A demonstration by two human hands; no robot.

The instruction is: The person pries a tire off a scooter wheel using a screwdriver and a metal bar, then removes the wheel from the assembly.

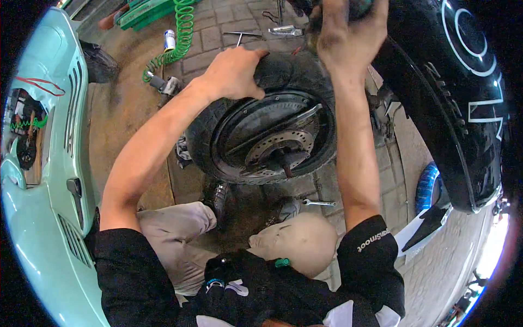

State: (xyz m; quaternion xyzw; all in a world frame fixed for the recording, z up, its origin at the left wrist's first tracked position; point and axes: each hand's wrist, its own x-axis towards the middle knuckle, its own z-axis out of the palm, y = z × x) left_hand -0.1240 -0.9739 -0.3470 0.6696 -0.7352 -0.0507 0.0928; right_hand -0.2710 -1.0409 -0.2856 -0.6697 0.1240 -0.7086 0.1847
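Observation:
A black-tyred scooter wheel [272, 114], with a drilled brake disc [283, 144] and a central axle, lies tilted in front of my knees. My left hand [234, 73] grips its far left part, the thumb by the rim and the fingers reaching over the tyre. A slim metal bar [310, 113] slants across the rim. Raised at the top edge is my right hand [351, 41], its fingers curled around something dark with a green part. Blur and the picture's edge hide what that thing is.
A mint-green scooter body [54, 136] stands at left, a black one [447, 87] at right. On the paving are a T-handle tool [241, 37], a silver tube [286, 30], a can [169, 40] and a spanner [320, 203]. A green coiled air hose [184, 32] hangs at the far left.

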